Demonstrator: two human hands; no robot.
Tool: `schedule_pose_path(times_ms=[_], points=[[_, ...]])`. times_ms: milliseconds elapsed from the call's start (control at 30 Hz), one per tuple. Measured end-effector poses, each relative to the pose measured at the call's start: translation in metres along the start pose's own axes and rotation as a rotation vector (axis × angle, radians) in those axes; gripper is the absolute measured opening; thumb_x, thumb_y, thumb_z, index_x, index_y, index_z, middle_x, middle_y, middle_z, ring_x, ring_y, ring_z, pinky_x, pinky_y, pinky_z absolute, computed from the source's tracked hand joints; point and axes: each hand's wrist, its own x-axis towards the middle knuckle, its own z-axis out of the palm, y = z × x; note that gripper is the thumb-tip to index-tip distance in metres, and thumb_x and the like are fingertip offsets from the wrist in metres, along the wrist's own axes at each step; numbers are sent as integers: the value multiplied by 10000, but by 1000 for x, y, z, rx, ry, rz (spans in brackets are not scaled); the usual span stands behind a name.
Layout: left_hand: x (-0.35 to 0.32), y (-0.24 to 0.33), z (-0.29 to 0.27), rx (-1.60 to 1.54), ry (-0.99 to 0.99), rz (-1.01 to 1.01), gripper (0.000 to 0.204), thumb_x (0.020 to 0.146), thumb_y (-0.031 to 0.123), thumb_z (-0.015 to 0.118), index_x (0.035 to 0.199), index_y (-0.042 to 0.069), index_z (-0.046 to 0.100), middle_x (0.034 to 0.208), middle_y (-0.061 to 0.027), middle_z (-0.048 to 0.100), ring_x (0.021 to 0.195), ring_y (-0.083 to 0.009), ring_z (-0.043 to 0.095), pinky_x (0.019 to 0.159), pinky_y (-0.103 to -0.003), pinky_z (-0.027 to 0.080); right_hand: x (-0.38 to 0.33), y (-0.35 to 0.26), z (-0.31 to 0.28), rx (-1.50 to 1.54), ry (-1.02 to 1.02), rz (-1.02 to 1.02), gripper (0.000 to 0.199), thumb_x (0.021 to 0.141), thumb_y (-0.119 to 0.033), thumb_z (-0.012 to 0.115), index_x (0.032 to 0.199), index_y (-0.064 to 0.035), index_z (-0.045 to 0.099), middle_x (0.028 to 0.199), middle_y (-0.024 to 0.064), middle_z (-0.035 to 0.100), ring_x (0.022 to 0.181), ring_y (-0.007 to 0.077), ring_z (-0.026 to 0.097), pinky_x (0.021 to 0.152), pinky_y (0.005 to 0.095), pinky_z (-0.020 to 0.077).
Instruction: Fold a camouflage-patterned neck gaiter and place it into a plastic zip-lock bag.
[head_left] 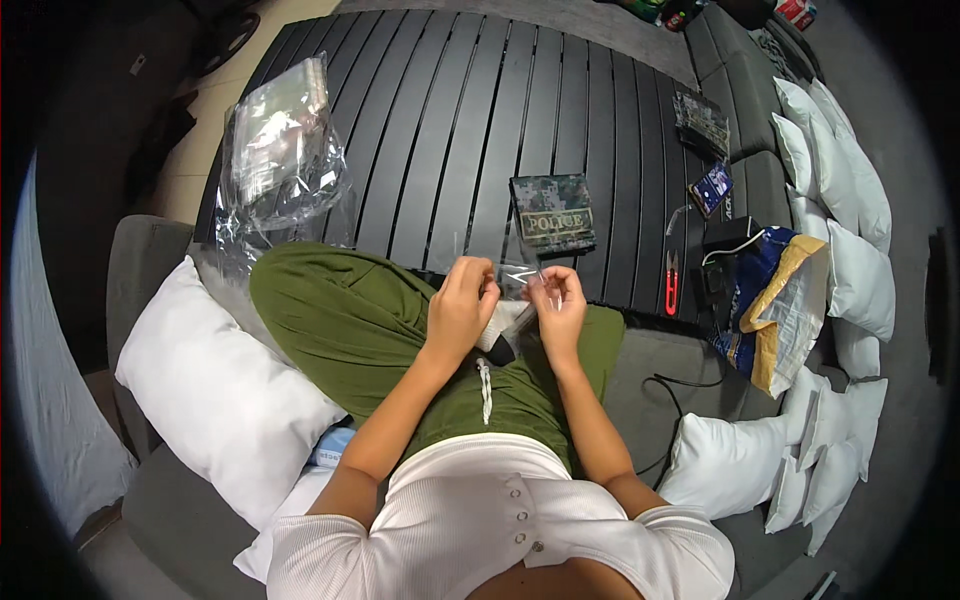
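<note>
My left hand point(462, 308) and my right hand point(560, 312) are raised close together over my lap. Stretched between their fingertips is a small clear plastic bag point(517, 278), its thin film catching the light. Both hands pinch it, thumbs against the forefingers; its lower part is hard to make out against my sock and trousers. Just beyond the right hand, a square camouflage wallet point(553, 192) with a lettered tan-edged panel lies on the black slatted table point(440, 130), touched by neither hand.
Several clear plastic bags point(282, 150) lie piled at the table's left. Along its right side are red thread snips point(671, 285), a lit phone point(711, 190) and dark wrapped packets point(702, 122). A blue-and-yellow sack point(785, 310) and white pillows point(720, 462) rest on the sofa.
</note>
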Motion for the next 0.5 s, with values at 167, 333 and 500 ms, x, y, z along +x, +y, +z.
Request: schedule_pose_path(times_ms=[167, 333, 500], points=[[12, 0, -8, 85, -73, 221, 266, 679, -29, 609, 924, 74, 602, 1057, -72, 539, 837, -241, 590, 698, -332, 495, 1, -28, 5, -170, -22, -204, 116, 843, 20, 555, 959, 9, 556, 821, 8, 522, 712, 80, 547, 660, 218, 477], [16, 2, -7, 138, -140, 221, 343, 687, -33, 601, 1018, 59, 598, 1126, -84, 539, 876, -261, 582, 778, -340, 476, -5, -78, 23, -540, -163, -460, 339, 738, 28, 605, 1074, -23, 605, 860, 53, 516, 758, 137, 510, 668, 238, 425], [7, -6, 10, -438, 75, -268, 261, 788, 2, 593, 1048, 6, 572, 1104, -92, 566, 888, -197, 582, 769, -300, 470, -26, -93, 40, -665, -218, -850, 445, 606, -21, 672, 1041, -51, 584, 935, 99, 512, 878, 284, 488, 794, 395, 424]])
